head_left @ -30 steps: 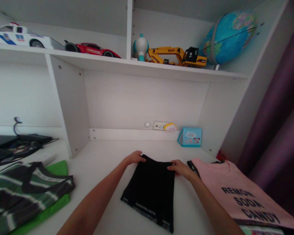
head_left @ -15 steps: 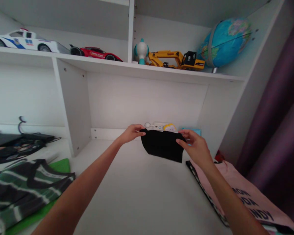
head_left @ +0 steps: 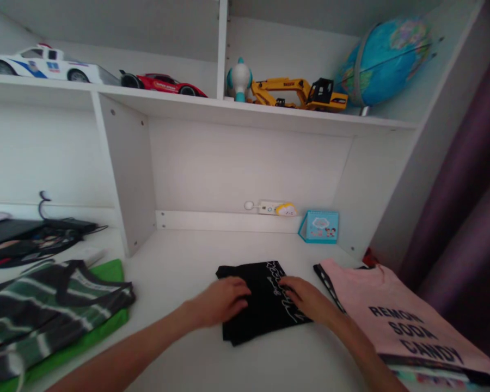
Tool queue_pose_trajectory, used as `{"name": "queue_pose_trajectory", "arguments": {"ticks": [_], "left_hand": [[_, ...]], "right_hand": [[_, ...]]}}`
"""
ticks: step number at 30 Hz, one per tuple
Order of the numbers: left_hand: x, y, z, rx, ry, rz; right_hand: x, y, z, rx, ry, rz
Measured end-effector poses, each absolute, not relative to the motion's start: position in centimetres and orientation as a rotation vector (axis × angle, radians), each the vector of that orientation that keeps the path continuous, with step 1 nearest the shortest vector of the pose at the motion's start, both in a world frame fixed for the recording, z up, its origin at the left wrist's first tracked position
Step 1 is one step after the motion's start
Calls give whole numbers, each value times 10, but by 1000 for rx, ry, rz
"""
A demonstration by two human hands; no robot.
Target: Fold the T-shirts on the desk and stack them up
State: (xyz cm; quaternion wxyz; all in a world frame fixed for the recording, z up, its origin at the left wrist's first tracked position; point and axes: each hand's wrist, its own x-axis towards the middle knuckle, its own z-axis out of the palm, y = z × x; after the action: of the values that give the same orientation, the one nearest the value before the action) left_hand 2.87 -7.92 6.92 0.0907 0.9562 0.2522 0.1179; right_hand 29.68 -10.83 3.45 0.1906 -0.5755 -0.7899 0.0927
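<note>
While the black folded cloth garment with white script (head_left: pixel 259 305) lies flat on the white counter (head_left: pixel 179 253), both hands are right on it! Over its left part comes the left hand (head_left: pixel 224 299), fingers loosely curled, partly open; at the lettered side it's the right hand (head_left: pixel 306 299), fingers bent and half open (whether either one pinches any fabric, I cannot tell). Just beyond the right hand sits the pink cloth shirt with black lettering (head_left: pixel 371 296), topping a pile, and well off left, the green-and-grey striped shirt (head_left: pixel 44 313) rests over bright green fabric (head_left: pixel 111 270).
</note>
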Motion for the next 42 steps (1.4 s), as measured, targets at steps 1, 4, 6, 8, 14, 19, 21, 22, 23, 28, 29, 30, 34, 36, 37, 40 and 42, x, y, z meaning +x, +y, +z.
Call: {"name": "queue_pose_trajectory", "arguments": {"ticks": [1,4,6,8,14,19,21,22,23,28,29,30,34,36,37,40,42], "left_hand": [[36,-95,69,2862,655,309],[46,-115,60,2895,601,217],[43,-104,52,2885,735,230],[37,-79,45,2873,904,265],[23,-16,27,2738,1343,229],[32,-25,18,2649,1428,280],[36,-34,12,2647,1392,278],[37,-37,9,2649,1377,281],[37,-40,6,2650,1367,284],[34,-43,3,2653,1333,275],[33,-42,4,2657,1322,275],[33,-42,5,2661,1309,272],[32,-41,6,2674,1272,251],[32,-41,6,2671,1265,240],[32,-41,6,2666,1266,237],[32,-41,5,2648,1300,256],[33,-41,4,2636,1329,258]], "right_hand": [[302,-104,26,-1653,-2227,254],[302,-108,14,-1738,-2222,226],[288,-123,17,-1819,-2198,198],[264,-143,24,-1880,-2198,194],[203,-182,49,-1448,-2439,522],[248,-112,50,-1701,-1978,359],[275,-74,41,-1861,-1824,334],[286,-57,35,-1919,-1767,343],[294,-43,30,-1956,-1729,360],[300,-10,5,-2032,-1572,373],[298,-7,1,-2038,-1546,349],[297,-6,-2,-2043,-1524,320],[291,-8,-5,-2052,-1487,190],[283,-13,-2,-2040,-1507,127],[279,-16,1,-2022,-1528,95],[261,-27,10,-1919,-1649,24],[249,-34,11,-1853,-1842,73]]}}
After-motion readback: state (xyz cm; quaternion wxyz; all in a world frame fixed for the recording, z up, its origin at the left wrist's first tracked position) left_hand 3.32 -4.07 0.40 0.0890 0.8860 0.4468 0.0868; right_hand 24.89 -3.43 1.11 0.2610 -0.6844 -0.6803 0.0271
